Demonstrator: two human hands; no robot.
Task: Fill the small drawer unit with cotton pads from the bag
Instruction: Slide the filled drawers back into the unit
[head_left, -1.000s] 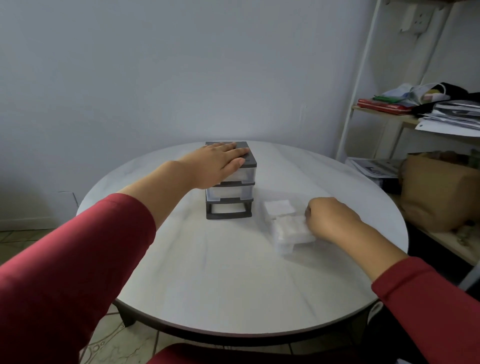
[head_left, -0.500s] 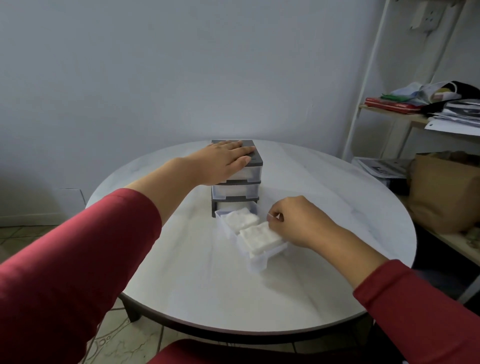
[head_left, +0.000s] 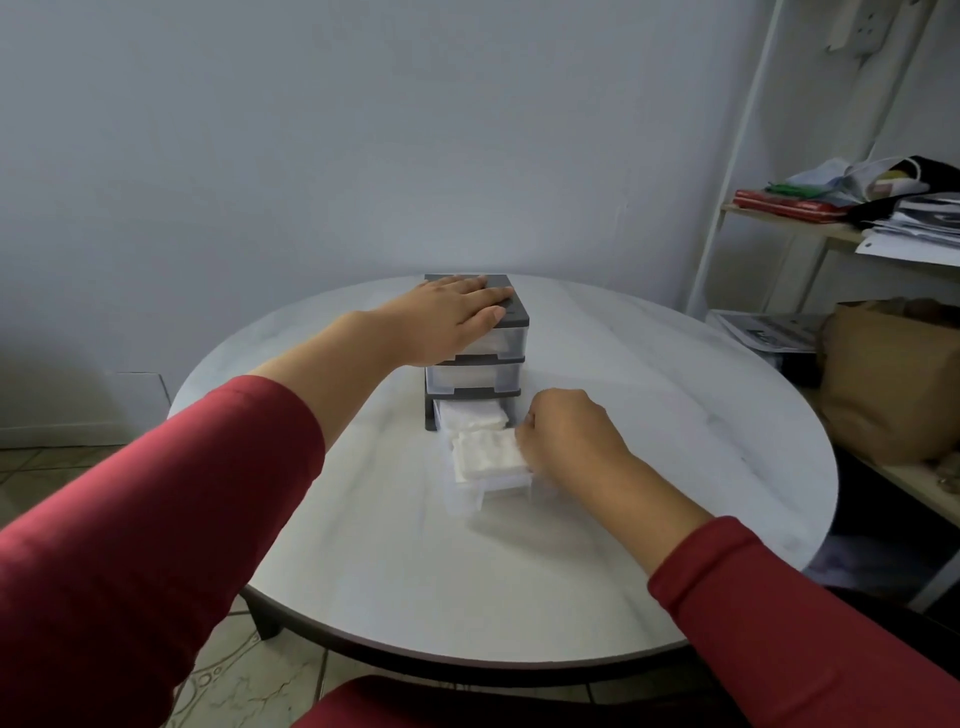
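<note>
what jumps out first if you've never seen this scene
The bottom drawer full of white cotton pads, partly out of the small drawer unit mid-table, with the right hand at its side. The left hand lies flat on the unit's dark top.

The left hand lies flat, palm down, fingers spread, arm stretched far. The right hand sits nearer, curled in a loose fist, knuckles up. Both sleeves are red.
</note>
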